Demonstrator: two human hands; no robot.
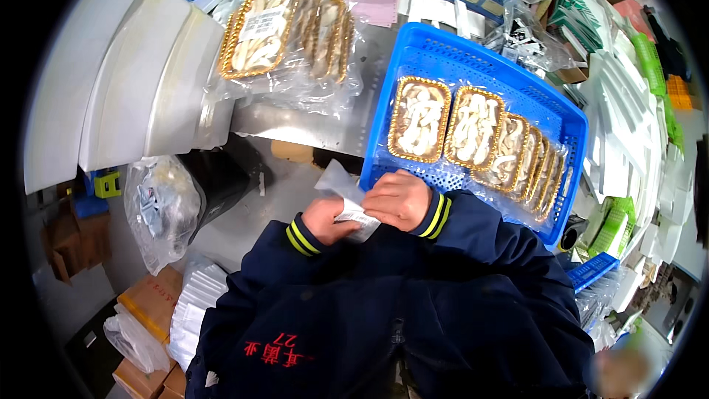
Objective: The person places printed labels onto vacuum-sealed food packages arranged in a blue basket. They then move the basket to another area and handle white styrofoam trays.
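Note:
Both hands grip a whitish strip of label paper (357, 199) in front of my chest; part of it bears small printing. My left hand (327, 221) holds its lower left side with the thumb laid across it. My right hand (397, 200) pinches its right edge, fingers bent. Just beyond my right hand stands a blue plastic basket (382, 116). In it lie several gold-rimmed trays of sliced mushrooms (419, 119) in clear wrap, the right-hand ones leaning in a row.
More wrapped mushroom trays (263, 30), the front one labelled, lie on the metal table (299, 127). White foam boxes (122, 72) stack at left. A black bin (213, 177) with a plastic liner stands below. Pink sheets (371, 3) lie behind; foam lids (626, 116) crowd the right.

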